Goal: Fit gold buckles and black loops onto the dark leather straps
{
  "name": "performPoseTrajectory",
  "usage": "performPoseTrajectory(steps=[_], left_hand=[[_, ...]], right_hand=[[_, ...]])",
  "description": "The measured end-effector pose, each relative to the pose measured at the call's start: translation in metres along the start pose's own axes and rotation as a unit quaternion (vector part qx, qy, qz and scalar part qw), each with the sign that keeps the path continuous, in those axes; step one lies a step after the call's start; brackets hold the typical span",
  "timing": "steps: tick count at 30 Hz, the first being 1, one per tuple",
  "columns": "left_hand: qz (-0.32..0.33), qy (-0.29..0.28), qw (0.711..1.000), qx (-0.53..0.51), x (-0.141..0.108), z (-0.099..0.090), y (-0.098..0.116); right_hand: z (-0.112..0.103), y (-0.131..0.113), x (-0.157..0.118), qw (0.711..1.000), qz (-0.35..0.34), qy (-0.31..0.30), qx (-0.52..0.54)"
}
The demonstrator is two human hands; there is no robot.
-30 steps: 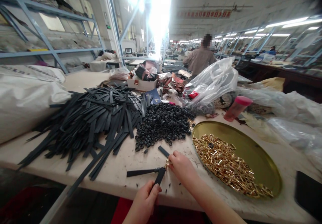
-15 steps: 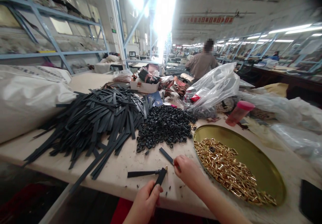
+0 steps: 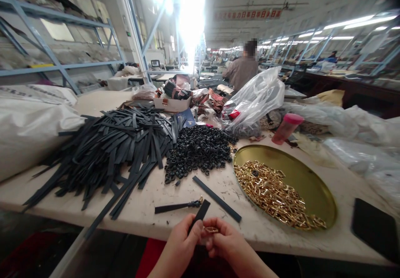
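At the table's front edge, my left hand [image 3: 180, 241] grips a short black strap [image 3: 203, 210] that points up and away. Touching it from the right, my right hand [image 3: 227, 241] pinches a small gold buckle [image 3: 211, 229]; part of the buckle is hidden by fingers. Just beyond my hands lies another black strap [image 3: 173, 207] with gold hardware and black loops at its right end. A plain black strap [image 3: 218, 199] rests slantwise on the table to the right of it.
A gold oval tray [image 3: 312, 178] on the right bears a heap of gold buckles [image 3: 275, 194]. Behind my hands are piles of black loops [image 3: 200, 151] and long black strips [image 3: 125, 140]. A pink-lidded jar [image 3: 288, 128], a plastic bag [image 3: 256, 98] and a dark flat object [image 3: 373, 228] lie around.
My right hand has left the plain strap on the table and come to my left hand, now with a gold buckle in its fingers. The view has shifted slightly.
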State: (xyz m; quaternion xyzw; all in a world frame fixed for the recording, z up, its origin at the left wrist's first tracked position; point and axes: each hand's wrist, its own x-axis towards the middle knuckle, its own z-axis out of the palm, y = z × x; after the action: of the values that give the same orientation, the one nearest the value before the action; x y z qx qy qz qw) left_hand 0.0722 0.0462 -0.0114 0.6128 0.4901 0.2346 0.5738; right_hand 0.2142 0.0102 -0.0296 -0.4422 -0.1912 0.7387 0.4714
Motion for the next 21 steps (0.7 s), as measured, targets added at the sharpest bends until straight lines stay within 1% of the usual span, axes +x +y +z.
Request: performPoseTrajectory(steps=[2, 5, 8, 10, 14, 19, 21], left_hand=[[0.010, 0.001, 0.998, 0.058, -0.006, -0.007, -0.001], [-0.014, -0.032, 0.993, 0.110, -0.012, -0.010, -0.007], [-0.037, -0.062, 0.990, 0.122, -0.011, -0.004, -0.013], [-0.040, -0.063, 0.989, 0.130, -0.009, 0.001, -0.015], [-0.030, -0.076, 0.989, 0.125, -0.005, 0.004, -0.010], [0.000, -0.099, 0.994, 0.045, -0.004, 0.002, 0.001], [0.010, -0.098, 0.995, 0.006, -0.005, 0.003, 0.000]], right_hand=[[0.002, -0.003, 0.000, 0.996, 0.013, 0.033, 0.087], [0.003, -0.009, 0.002, 0.982, -0.020, 0.076, 0.171], [0.003, -0.009, 0.006, 0.970, -0.043, 0.108, 0.214], [0.002, -0.007, 0.007, 0.965, -0.030, 0.113, 0.233], [0.007, 0.001, 0.007, 0.962, -0.010, 0.113, 0.250], [0.015, 0.023, 0.010, 0.975, -0.045, 0.095, 0.196], [0.015, 0.033, 0.012, 0.977, -0.066, 0.112, 0.166]])
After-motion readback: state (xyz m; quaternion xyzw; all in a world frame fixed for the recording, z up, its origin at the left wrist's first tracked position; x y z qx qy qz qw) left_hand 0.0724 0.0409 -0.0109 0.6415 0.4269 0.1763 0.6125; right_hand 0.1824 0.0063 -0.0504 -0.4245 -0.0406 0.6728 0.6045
